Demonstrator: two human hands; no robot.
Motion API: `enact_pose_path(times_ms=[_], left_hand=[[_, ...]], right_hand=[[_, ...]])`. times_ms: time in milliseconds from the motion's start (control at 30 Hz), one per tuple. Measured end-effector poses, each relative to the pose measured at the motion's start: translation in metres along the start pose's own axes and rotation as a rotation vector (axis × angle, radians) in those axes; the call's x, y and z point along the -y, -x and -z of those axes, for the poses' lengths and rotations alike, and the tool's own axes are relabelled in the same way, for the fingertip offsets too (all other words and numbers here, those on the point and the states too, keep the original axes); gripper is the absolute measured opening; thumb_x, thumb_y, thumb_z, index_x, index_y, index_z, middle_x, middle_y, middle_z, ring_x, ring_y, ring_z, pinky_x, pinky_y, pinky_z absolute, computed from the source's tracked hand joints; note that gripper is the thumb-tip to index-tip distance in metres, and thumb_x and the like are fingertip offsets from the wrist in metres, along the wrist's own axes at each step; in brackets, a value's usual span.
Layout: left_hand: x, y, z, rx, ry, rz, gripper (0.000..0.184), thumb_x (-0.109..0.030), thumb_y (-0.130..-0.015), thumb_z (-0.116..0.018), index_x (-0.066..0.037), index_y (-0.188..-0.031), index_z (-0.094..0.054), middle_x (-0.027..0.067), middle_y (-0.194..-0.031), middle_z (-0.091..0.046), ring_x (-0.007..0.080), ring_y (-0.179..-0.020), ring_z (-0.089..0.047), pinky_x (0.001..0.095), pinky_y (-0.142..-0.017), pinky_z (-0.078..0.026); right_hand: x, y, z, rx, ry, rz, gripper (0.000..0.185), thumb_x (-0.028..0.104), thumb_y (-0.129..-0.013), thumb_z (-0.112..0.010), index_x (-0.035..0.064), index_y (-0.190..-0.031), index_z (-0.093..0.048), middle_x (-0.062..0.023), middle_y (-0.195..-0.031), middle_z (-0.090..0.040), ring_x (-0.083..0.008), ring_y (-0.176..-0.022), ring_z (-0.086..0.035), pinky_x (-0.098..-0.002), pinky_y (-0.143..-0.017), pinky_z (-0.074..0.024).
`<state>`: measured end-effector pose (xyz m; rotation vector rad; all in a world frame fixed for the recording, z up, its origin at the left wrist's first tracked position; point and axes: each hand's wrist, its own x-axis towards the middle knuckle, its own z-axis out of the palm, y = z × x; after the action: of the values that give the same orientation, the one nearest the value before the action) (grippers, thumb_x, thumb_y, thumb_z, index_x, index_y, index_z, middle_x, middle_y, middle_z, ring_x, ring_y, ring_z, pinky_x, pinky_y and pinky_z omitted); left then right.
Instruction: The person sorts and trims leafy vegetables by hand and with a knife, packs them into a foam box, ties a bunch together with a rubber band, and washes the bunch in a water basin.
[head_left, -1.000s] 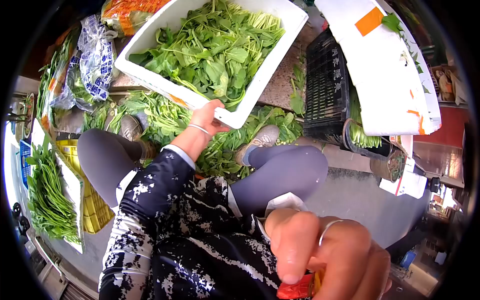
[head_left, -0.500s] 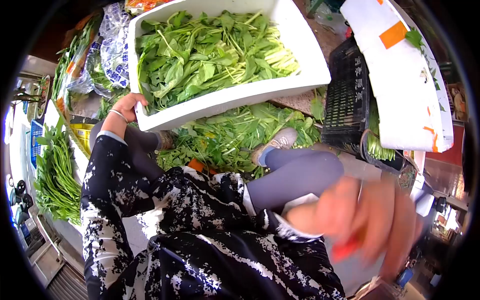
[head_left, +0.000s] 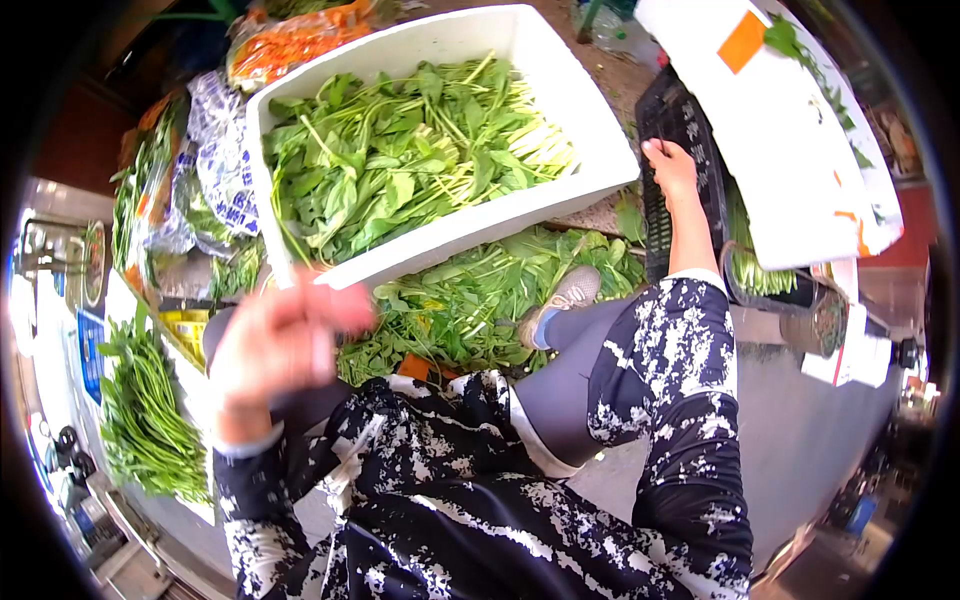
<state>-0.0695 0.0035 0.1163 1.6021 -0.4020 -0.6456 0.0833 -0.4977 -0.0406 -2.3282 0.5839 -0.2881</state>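
Observation:
Green leafy vegetables (head_left: 400, 155) with pale cut stems fill much of a white foam box (head_left: 470, 222) in front of me. My left hand (head_left: 290, 345), smeared by motion, is in front of the box's near left corner; its fingers cannot be made out clearly. At the box's right corner is my right hand (head_left: 672, 172), its fingers curled in and partly hidden. Whether it touches the box or holds anything is unclear. Behind that hand stands a black plastic crate (head_left: 690, 125).
Loose leaves (head_left: 470, 295) cover the ground between my feet. To the left lie bundled greens (head_left: 150, 415) and a printed plastic bag (head_left: 222, 160). A white foam panel (head_left: 770, 150) sits at the right, above more stems (head_left: 760, 272). An orange bag (head_left: 300, 45) lies behind the box.
My left hand has left the box's left corner and come nearer to me. My right hand has gone from the lower right up to the box's right corner; the red item seen by it no longer shows.

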Motion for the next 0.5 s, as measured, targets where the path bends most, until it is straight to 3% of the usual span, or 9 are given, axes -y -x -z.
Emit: enact_pose_path(times_ms=[33, 67, 100, 200, 333, 400, 500], left_hand=[[-0.006, 0.003, -0.018, 0.268, -0.014, -0.259, 0.035, -0.017, -0.080, -0.060, 0.005, -0.106, -0.054, 0.0159, -0.100, -0.058, 0.0248, -0.091, -0.057, 0.0343, -0.079, -0.045], [-0.014, 0.006, -0.036, 0.611, 0.068, -0.541, 0.032, -0.021, -0.084, -0.056, 0.006, -0.102, -0.054, 0.0180, -0.096, -0.057, 0.0294, -0.086, -0.057, 0.0352, -0.072, -0.047], [-0.019, 0.010, -0.053, 0.947, 0.192, -0.722, 0.032, -0.024, -0.088, -0.051, 0.006, -0.098, -0.054, 0.0201, -0.093, -0.055, 0.0339, -0.081, -0.058, 0.0360, -0.065, -0.049], [-0.069, 0.017, -0.082, 1.319, 0.598, -1.006, 0.023, -0.020, -0.088, -0.042, -0.001, -0.089, -0.054, 0.0124, -0.095, -0.052, 0.0250, -0.090, -0.052, 0.0374, -0.077, -0.043], [-0.082, 0.010, -0.072, 1.324, 0.338, -1.064, 0.021, -0.018, -0.085, -0.042, -0.003, -0.078, -0.055, 0.0146, -0.086, -0.052, 0.0286, -0.086, -0.051, 0.0395, -0.075, -0.043], [-0.083, 0.012, -0.075, 1.354, 0.438, -1.039, 0.021, -0.019, -0.085, -0.042, -0.003, -0.080, -0.055, 0.0148, -0.087, -0.053, 0.0284, -0.086, -0.051, 0.0399, -0.075, -0.043], [-0.087, 0.010, -0.083, 1.334, 0.539, -1.107, 0.023, -0.021, -0.085, -0.041, -0.004, -0.088, -0.056, 0.0158, -0.091, -0.053, 0.0284, -0.090, -0.051, 0.0407, -0.075, -0.042]], right_hand=[[0.027, 0.016, 0.010, 0.126, -0.119, -0.174, 0.035, 0.036, -0.078, -0.062, 0.0079, -0.099, -0.064, -0.0049, -0.074, -0.060, -0.0135, -0.062, -0.054, -0.0276, -0.056, -0.0415], [0.039, 0.028, 0.017, 0.145, -0.161, -0.214, 0.037, 0.038, -0.078, -0.062, 0.0083, -0.100, -0.063, -0.0006, -0.069, -0.055, -0.0082, -0.055, -0.045, -0.0244, -0.048, -0.0355], [0.036, 0.027, 0.019, 0.179, -0.126, -0.262, 0.036, 0.037, -0.082, -0.058, 0.0072, -0.102, -0.061, -0.0017, -0.068, -0.056, -0.0096, -0.050, -0.043, -0.0259, -0.043, -0.0342], [0.029, 0.029, 0.026, 0.323, -0.100, -0.357, 0.040, 0.039, -0.085, -0.052, 0.0072, -0.109, -0.055, -0.0038, -0.070, -0.056, -0.0080, -0.047, -0.039, -0.0236, -0.037, -0.0305], [0.040, 0.036, 0.036, 0.380, 0.022, -0.385, 0.039, 0.038, -0.085, -0.051, 0.0061, -0.106, -0.057, -0.0050, -0.063, -0.055, -0.0083, -0.041, -0.036, -0.0241, -0.035, -0.0287], [0.046, 0.038, 0.040, 0.569, 0.126, -0.389, 0.034, 0.031, -0.086, -0.049, 0.0014, -0.099, -0.057, -0.0085, -0.063, -0.058, -0.0122, -0.041, -0.039, -0.0298, -0.037, -0.0320], [0.054, 0.036, 0.036, 0.603, 0.264, -0.396, 0.033, 0.029, -0.086, -0.049, -0.0015, -0.096, -0.057, -0.0095, -0.062, -0.057, -0.0129, -0.042, -0.040, -0.0299, -0.037, -0.0313]])
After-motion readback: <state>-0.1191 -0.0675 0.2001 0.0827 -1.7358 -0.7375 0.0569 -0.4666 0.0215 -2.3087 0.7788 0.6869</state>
